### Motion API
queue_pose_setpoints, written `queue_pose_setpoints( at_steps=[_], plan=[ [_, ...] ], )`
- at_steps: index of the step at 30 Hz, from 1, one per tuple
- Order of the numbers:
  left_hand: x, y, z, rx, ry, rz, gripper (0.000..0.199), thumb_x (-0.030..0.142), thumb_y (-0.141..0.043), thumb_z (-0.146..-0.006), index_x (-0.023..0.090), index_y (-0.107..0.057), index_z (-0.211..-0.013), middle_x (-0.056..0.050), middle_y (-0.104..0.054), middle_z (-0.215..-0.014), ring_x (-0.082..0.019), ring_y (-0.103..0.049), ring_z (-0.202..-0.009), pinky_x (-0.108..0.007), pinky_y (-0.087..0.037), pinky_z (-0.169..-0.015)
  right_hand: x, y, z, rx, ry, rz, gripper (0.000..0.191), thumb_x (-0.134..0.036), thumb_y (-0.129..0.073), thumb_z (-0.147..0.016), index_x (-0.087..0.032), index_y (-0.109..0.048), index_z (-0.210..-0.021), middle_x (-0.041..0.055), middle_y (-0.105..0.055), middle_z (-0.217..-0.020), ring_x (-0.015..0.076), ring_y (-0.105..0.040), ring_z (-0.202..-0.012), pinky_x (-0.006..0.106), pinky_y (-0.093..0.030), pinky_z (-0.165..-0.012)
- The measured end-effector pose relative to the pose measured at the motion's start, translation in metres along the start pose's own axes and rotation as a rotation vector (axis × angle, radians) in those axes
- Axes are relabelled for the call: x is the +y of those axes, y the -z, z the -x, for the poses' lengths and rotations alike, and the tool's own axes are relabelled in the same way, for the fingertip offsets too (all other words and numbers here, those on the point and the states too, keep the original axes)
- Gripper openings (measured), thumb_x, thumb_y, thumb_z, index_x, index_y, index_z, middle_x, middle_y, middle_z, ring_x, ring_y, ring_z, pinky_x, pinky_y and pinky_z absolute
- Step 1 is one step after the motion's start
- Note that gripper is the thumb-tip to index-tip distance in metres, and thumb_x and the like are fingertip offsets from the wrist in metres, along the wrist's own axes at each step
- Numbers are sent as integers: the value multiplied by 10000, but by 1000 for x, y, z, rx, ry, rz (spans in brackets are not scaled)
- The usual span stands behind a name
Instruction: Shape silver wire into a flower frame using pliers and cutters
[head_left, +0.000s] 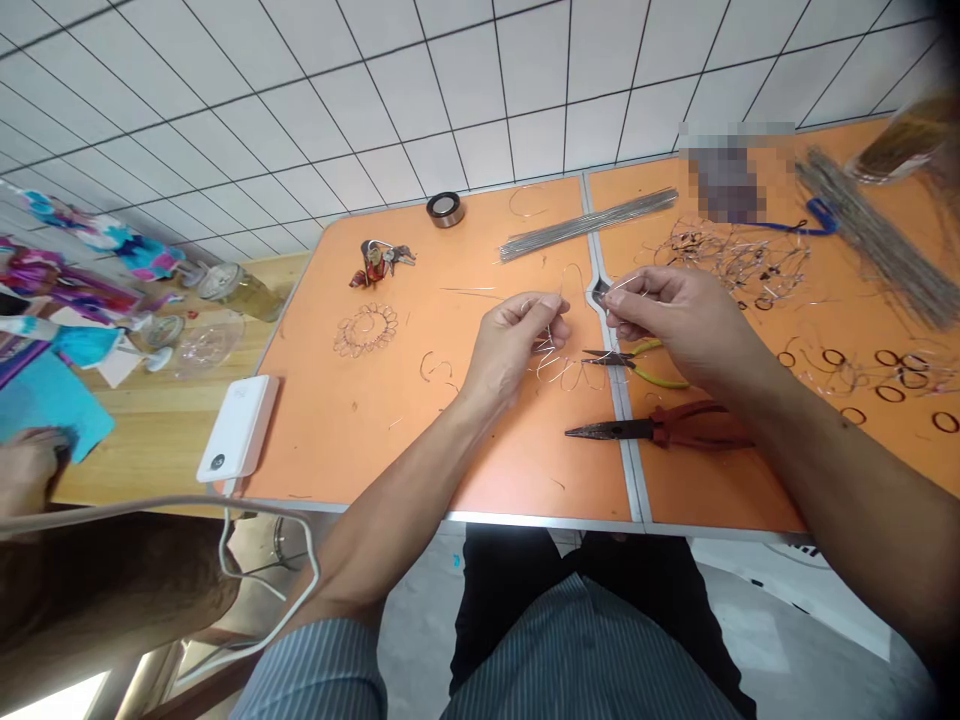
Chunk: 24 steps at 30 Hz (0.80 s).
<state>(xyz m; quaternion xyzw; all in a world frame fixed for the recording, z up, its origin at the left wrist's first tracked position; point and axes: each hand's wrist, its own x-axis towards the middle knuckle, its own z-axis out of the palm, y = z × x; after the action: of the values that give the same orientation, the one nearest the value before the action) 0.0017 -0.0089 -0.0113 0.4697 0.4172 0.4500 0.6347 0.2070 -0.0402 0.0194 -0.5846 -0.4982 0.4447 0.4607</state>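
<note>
My left hand (517, 340) is closed in a pinch on a thin silvery wire (551, 365), whose bent loops hang below the fingers. To its right my right hand (660, 305) pinches a thin strand of what looks like the same wire; the link between the hands is too fine to follow. Beneath them lie small yellow-handled pliers (649, 365), partly behind my right hand. Nearer to me are red-handled long-nose pliers (652, 430), their handles partly under my right forearm. A flower-shaped wire ring (366, 330) rests to the left.
On the orange folding table (465, 450) are a bundle of straight wires (585, 225), a tape roll (445, 209), keys (384, 260) and a white power bank (238, 428) with a cable. Tangled wire (735, 255) and small dark rings (890, 394) lie right. Another person's hand (30, 470) is far left.
</note>
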Motion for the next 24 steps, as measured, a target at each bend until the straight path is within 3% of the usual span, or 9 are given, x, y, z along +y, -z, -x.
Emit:
queue_pose_setpoints(
  at_steps=[4, 13, 19, 24],
  plan=[
    [1, 2, -1, -6, 29, 15, 459, 626, -934, -890, 198, -769, -875, -35, -786, -862, -121, -688, -716, -260, -601, -743, -1, 1, 0, 11, -12, -6, 218, -258, -892, -946, -237, -757, -775, 52, -745, -840, 178, -631, -755, 341, -601, -776],
    [3, 4, -3, 34, 20, 23, 223, 336, -851, -955, 189, -736, -832, 1, -736, -741, -94, -645, -637, -228, -550, -667, 15, 1, -7, -56, -37, -63, 231, -335, -928, -935, -224, -774, -804, 56, -760, -861, 163, -630, -742, 318, -561, -732],
    [2, 4, -6, 34, 94, 9, 303, 404, -888, -954, 187, -720, -824, 19, -689, -668, -92, -597, -567, -231, -509, -614, 14, 0, -7, -163, -87, -83, 290, -360, -988, -891, -219, -752, -798, 38, -714, -777, 154, -607, -689, 323, -569, -707],
    [-3, 8, -7, -25, 64, -57, 361, 407, -862, -983, 188, -688, -755, 21, -648, -621, -84, -555, -552, -217, -427, -579, 10, 4, -6, -123, -13, 24, 242, -422, -959, -942, -218, -830, -928, 77, -792, -891, 207, -721, -852, 336, -599, -780]
  ],
)
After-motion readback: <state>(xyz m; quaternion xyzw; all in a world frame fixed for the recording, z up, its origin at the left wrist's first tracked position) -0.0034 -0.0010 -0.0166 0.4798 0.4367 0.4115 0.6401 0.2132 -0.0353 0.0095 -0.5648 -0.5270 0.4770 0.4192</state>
